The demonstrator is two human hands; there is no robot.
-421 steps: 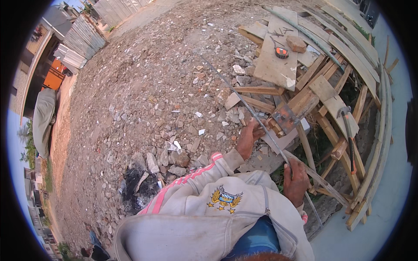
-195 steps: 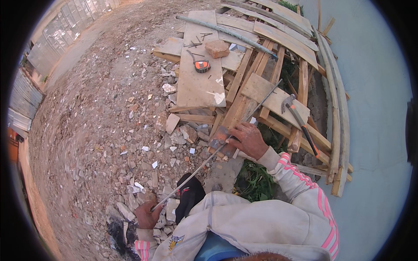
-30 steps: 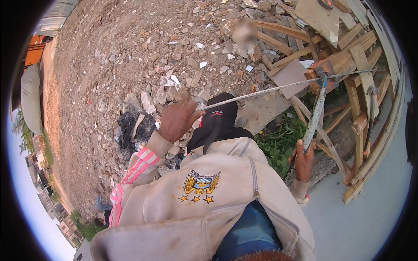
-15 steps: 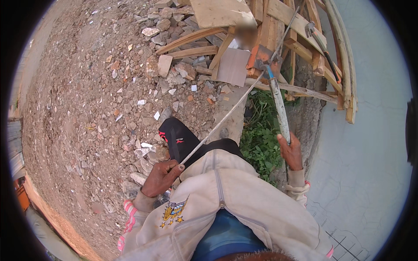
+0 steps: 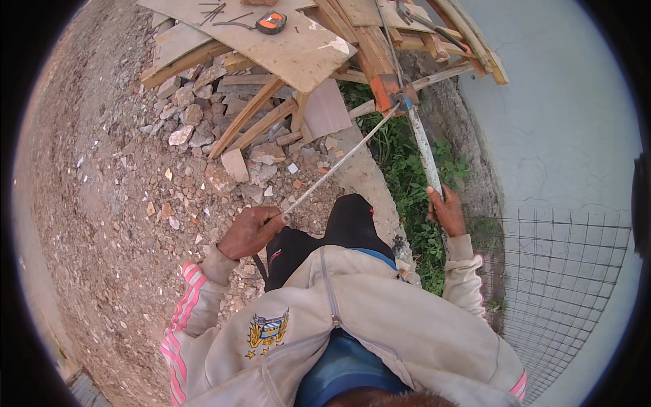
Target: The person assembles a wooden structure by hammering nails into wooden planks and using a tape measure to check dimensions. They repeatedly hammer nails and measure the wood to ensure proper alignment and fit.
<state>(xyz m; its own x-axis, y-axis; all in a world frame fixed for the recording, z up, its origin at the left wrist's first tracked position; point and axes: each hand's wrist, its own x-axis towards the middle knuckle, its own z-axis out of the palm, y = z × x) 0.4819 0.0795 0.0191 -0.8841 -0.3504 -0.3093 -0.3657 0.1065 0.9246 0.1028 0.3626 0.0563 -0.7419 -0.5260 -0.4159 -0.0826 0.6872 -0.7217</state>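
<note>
My left hand (image 5: 249, 232) is closed around the near end of a thin steel rod (image 5: 339, 164). From there the rod slants up and to the right into an orange metal block (image 5: 385, 93) on the timber stack, and a length shows beyond it. My right hand (image 5: 447, 210) is wrapped round the lower part of a white-painted pipe lever (image 5: 424, 149), its thumb along the side. The lever's upper end, partly blue, meets the block where the rod passes. How the rod sits inside the block is hidden.
A plywood board (image 5: 291, 57) carries an orange and black tape measure (image 5: 270, 22) and several loose nails or rod pieces. A hammer (image 5: 441, 32) lies on the timber at the right. Rubble (image 5: 183, 136), green plants (image 5: 444, 166) and wire mesh (image 5: 563, 271) surround me.
The view has shifted, bringing the tape measure on the plywood and more wire mesh into sight. Both hands keep their holds on the rod and the lever.
</note>
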